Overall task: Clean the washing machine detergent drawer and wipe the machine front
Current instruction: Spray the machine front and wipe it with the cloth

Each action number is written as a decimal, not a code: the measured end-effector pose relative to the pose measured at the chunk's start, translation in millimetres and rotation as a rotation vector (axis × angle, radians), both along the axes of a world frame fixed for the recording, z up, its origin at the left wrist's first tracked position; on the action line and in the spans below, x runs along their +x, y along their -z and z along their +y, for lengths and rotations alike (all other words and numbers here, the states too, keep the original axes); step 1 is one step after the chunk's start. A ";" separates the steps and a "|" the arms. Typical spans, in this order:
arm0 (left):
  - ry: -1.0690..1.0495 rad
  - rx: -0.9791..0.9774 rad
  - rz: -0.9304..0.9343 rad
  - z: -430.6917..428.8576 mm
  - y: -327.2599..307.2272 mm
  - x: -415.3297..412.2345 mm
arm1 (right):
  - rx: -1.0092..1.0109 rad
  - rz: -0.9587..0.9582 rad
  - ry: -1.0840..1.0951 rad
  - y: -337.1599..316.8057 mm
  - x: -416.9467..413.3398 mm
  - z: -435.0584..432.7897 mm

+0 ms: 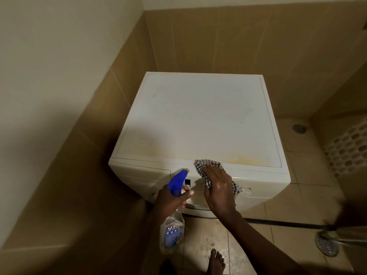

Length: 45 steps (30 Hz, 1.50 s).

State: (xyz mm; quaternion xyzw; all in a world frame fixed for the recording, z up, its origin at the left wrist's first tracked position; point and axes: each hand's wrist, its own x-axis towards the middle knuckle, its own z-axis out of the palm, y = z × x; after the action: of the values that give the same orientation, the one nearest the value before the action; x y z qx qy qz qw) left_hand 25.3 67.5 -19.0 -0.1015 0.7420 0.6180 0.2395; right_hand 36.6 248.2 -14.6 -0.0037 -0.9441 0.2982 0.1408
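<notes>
dim warm light, blurred dark edges

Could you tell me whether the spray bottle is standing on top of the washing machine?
No, the left hand holds the spray bottle by its neck, in the air before the washing machine.

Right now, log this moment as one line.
left hand grips spray bottle | right hand presses checked cloth on washing machine front

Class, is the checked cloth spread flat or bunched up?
Bunched up: the checked cloth is crumpled under the right hand on the washing machine front.
</notes>
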 end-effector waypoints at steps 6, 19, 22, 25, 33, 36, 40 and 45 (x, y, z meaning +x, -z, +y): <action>-0.074 -0.010 -0.009 -15.3 0.2 -1.0 | 0.034 -0.054 -0.068 -11.3 -30.7 -26.9; -0.148 -0.087 -0.006 -50.8 0.9 8.8 | 0.115 -0.065 -0.214 -22.6 -35.3 -72.2; -0.180 -0.104 0.006 -58.4 -1.7 9.6 | 0.112 -0.050 -0.206 -21.9 -29.1 -73.7; -0.222 -0.129 0.016 -67.1 -5.4 6.0 | 0.118 -0.051 -0.234 -32.5 -43.0 -95.0; -0.265 -0.128 0.023 -88.1 -8.4 3.4 | 0.113 -0.018 -0.287 -23.2 -34.3 -101.1; -0.255 -0.114 0.026 -97.3 -6.7 -1.4 | 0.130 -0.054 -0.291 -28.6 -50.5 -115.4; -0.269 -0.104 0.016 -101.9 -1.8 -1.3 | 0.106 -0.036 -0.296 -23.9 -43.6 -120.0; -0.240 -0.078 0.017 -106.1 -1.8 -2.7 | 0.142 -0.040 -0.323 -24.8 -43.0 -111.9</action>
State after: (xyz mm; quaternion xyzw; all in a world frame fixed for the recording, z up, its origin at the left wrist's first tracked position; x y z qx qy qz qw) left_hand 22.6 -38.6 -17.2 -0.1934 0.7499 0.6139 0.1532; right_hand -6.4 136.2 10.2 0.1522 -0.9536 0.2495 0.0723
